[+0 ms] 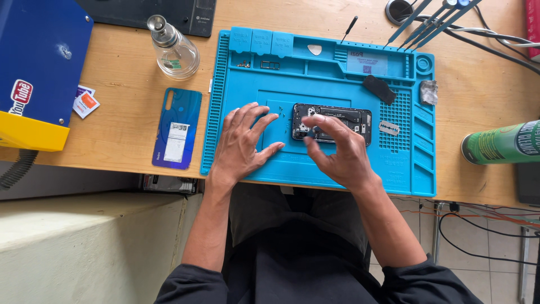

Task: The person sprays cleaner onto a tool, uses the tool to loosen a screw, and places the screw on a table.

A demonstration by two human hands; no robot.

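I see the phone point(337, 121) lying opened at the centre of the blue mat point(337, 169), its back cover point(178, 128) already off and resting on the counter point(124, 112) at 9 o'clock, so I judge the disassembly is partly done. My left hand point(243, 143) lies flat with fingers spread, holding nothing. My right hand point(336, 151) pinches over the phone's left end; what it grips I cannot tell.
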